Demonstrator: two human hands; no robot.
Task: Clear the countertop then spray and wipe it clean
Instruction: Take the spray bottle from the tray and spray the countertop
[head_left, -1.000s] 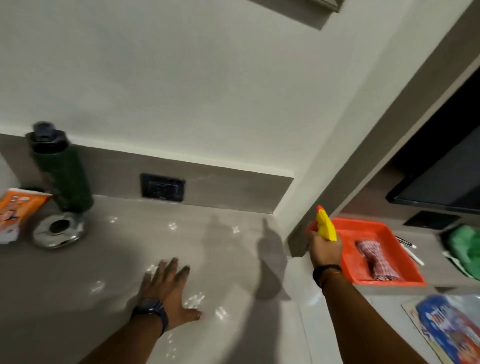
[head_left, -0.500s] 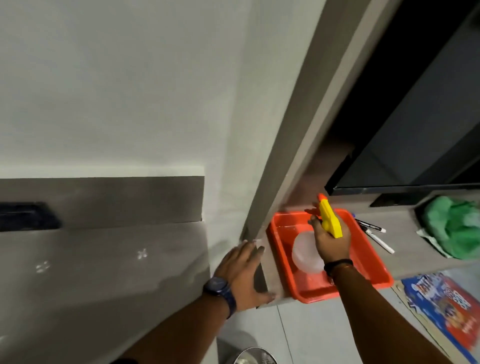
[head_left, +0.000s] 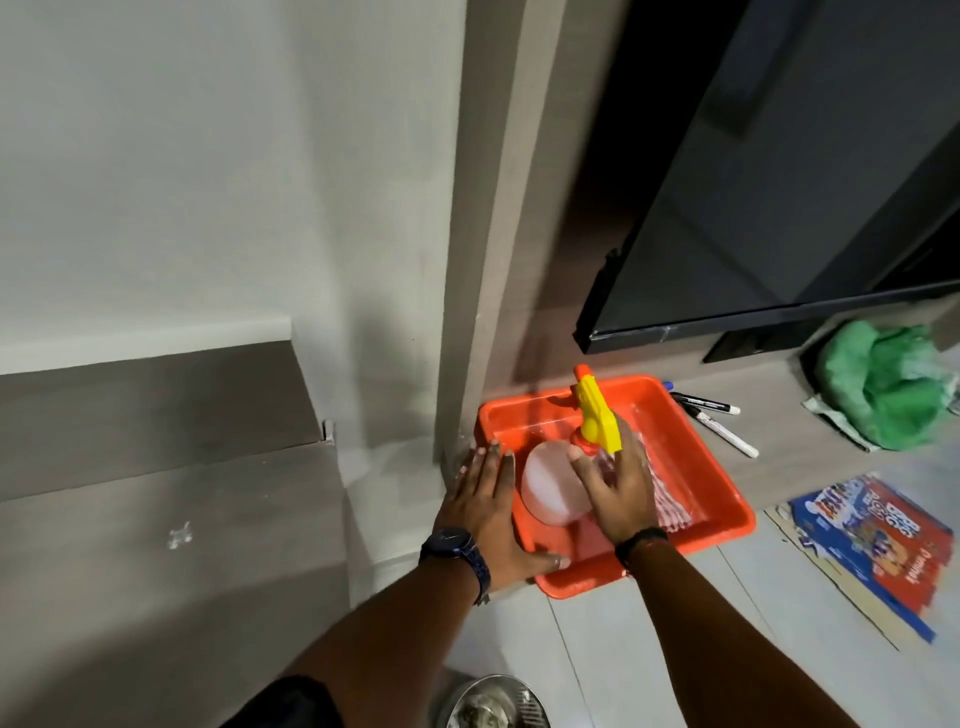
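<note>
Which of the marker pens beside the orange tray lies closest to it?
The blue-capped marker pen, touching the orange plastic tray at its far corner; the two white-tipped ones lie farther right.

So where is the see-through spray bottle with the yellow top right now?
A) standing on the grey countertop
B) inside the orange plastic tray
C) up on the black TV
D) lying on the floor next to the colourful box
B: the see-through spray bottle with the yellow top sits inside the orange plastic tray, with the right hand on it and the left hand on the tray's edge.
</note>
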